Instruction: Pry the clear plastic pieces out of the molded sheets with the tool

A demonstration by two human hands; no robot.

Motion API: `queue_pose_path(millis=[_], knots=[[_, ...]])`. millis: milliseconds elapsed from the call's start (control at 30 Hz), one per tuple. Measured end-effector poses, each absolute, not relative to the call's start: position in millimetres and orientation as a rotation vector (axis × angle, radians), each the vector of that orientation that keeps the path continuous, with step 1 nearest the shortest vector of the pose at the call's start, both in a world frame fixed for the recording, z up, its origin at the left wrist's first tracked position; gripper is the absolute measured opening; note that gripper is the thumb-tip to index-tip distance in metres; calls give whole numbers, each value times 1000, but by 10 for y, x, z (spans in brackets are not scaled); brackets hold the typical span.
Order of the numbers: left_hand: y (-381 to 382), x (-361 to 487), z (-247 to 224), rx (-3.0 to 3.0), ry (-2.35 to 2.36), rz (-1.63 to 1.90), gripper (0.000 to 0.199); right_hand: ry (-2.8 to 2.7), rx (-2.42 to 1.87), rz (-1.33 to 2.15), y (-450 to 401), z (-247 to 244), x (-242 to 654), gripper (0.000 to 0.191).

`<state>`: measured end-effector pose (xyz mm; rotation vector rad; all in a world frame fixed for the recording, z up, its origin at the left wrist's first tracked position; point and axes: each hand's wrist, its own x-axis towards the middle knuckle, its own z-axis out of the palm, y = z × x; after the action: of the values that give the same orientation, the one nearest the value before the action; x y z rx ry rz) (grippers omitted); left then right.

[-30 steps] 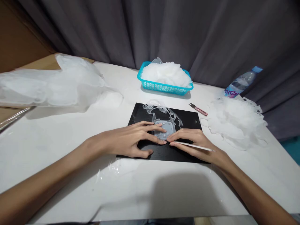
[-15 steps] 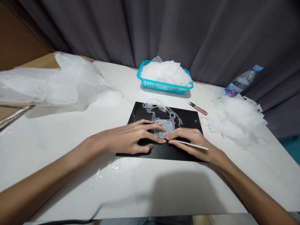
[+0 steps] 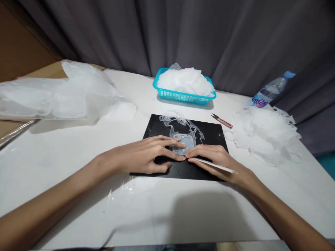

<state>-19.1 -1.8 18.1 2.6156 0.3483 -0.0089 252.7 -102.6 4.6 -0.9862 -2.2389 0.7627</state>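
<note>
A translucent square silicone-like piece with small round bumps lies on a black mat. Thin, clear, stringy offcuts curl along its far side. My left hand rests with fingers spread, its fingertips pressing on the piece's left and near parts. At the piece's near right corner, my right hand pinches a slim white tool, whose tail points back toward the wrist. The working tip of this tool is hidden by the fingers.
A turquoise basket full of white translucent pieces stands at the back. Pink-handled thread snips lie right of the mat. Beyond are a pile of clear scraps and a water bottle. Filled plastic bags lie at left.
The white tool has turned slightly in my right hand and shows a broader side. My right hand has shifted very slightly downward. My left hand stays on the piece.
</note>
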Motion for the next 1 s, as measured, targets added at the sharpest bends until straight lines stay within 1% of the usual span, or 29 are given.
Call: queue_pose_path(millis=[267,433,600,767,867,1000], knots=[[-25,-198,196,2630,345,-10,54,-2279,-968,676,-1018,-10,2500,21],[-31,-184,239,2658,352,-61,62,-2394,-978,605,-1028,27,2535,23],[-34,-173,253,2652,356,-96,64,-2400,-1062,640,-1057,105,2610,22],[-31,-187,260,2624,367,-69,64,-2389,-1016,635,-1049,101,2597,22],[-37,-195,259,2599,376,-30,63,-2441,-975,516,-1027,32,2569,21],[-36,-200,253,2592,379,-19,62,-2545,-910,165,-1024,-92,2525,22]])
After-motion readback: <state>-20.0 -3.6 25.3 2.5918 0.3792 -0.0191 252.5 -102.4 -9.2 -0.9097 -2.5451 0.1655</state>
